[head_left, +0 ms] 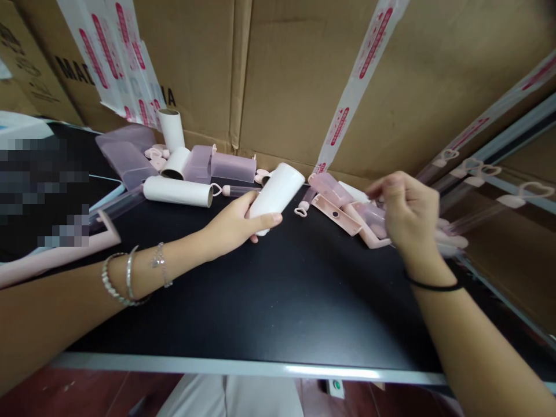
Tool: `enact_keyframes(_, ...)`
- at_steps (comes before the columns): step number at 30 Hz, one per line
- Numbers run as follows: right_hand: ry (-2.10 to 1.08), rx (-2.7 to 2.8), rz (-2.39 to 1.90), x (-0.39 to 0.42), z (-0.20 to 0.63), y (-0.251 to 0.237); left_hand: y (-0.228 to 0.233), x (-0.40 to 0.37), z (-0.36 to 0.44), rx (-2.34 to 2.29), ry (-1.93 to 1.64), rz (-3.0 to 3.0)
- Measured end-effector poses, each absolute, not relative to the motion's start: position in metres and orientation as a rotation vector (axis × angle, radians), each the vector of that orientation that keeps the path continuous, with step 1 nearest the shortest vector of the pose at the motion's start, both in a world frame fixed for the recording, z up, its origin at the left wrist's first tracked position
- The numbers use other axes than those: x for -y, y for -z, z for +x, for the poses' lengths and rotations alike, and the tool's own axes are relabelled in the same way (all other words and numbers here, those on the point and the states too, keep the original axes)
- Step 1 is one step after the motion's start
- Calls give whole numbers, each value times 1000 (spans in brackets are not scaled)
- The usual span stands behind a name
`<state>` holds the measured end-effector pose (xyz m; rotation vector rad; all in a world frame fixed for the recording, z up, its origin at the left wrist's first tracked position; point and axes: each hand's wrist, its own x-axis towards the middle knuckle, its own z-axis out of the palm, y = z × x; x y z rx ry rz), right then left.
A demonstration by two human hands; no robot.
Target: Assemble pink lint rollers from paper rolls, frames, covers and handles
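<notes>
My left hand (238, 223) is wrapped round a white cardboard tube (280, 194), which tilts up and to the right above the black table. My right hand (410, 211) is raised over the pink parts on the right, its fingers curled inward and slightly blurred. Whatever its fingertips may hold is hidden. Below and left of it lie a pink tray-like piece (336, 214) with a dark round spot and a translucent pinkish cover (330, 188). A small wand with a pink heart-shaped loop (300, 211) rests between the two hands.
More white tubes (178, 191) and translucent purple containers (234, 168) line the back, against a large cardboard box (295, 87). Clear wands with heart loops (512, 200) stand along the right side. A pink long piece (65, 255) lies at left. The table's metal edge (260, 364) runs in front.
</notes>
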<state>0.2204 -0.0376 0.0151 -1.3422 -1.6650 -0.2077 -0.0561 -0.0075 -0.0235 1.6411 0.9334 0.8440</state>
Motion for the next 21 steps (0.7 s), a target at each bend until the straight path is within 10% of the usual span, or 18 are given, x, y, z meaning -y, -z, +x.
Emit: enact_keyframes(21,501,2155,-1974,24,223,24,14,16,-52,-622,-1009,1047)
